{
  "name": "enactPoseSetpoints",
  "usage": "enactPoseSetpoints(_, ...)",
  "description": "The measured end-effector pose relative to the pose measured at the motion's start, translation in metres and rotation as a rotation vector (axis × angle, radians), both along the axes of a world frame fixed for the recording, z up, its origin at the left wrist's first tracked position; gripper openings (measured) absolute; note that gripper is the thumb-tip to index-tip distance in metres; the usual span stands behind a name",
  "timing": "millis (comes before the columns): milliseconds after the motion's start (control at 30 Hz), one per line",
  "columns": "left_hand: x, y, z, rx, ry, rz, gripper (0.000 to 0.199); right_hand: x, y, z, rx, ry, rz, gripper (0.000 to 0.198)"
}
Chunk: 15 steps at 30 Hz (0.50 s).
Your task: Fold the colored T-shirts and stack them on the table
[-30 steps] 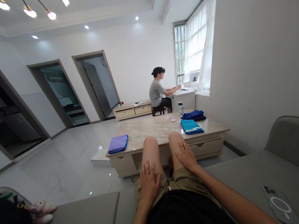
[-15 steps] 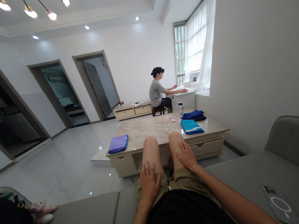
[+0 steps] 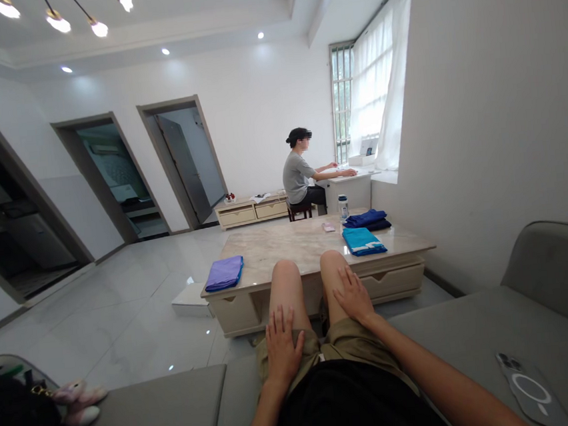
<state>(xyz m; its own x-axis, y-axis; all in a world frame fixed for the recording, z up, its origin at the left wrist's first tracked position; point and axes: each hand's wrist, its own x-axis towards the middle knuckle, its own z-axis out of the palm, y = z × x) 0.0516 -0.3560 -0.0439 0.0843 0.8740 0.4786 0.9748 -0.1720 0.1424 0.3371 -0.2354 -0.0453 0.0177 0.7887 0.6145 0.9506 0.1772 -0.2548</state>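
Observation:
My left hand [image 3: 284, 347] lies flat on my left thigh, fingers spread, partly over the hem of the khaki shorts [image 3: 354, 340]. On the right leg, just above the knee, rests my right hand [image 3: 355, 298], open and holding nothing. In front of my knees stands a low marble-topped coffee table [image 3: 267, 241]. A folded purple and blue cloth [image 3: 224, 273] sits at its left end. Toward the right end lie a folded turquoise cloth [image 3: 364, 240] with white marks and, behind it, a folded dark blue cloth [image 3: 366, 219].
A clear bottle [image 3: 343, 206] stands at the table's far edge, near a small pink item [image 3: 328, 227]. A phone [image 3: 530, 387] lies on the grey sofa [image 3: 456, 330]. At left is a black bag [image 3: 33, 424] with a plush toy [image 3: 78, 400]. Another person [image 3: 300, 174] sits at a white desk [image 3: 349, 190].

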Motion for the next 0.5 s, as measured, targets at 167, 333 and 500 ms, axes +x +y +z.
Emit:
enactPoseSetpoints(167, 0.0, 0.0, 0.003, -0.028, -0.005, -0.001, 0.065, -0.004, -0.002, 0.005, -0.041, -0.005, -0.014, 0.074)
enactPoseSetpoints(333, -0.004, 0.002, -0.005, 0.016, 0.023, -0.007, 0.065, -0.011, -0.012, 0.013, 0.021, 0.062, 0.056, 0.079)
enactPoseSetpoints(500, -0.02, 0.018, -0.034, 0.141, 0.07, -0.076, 0.058, -0.021, -0.034, 0.031, 0.041, 0.155, 0.147, 0.075)
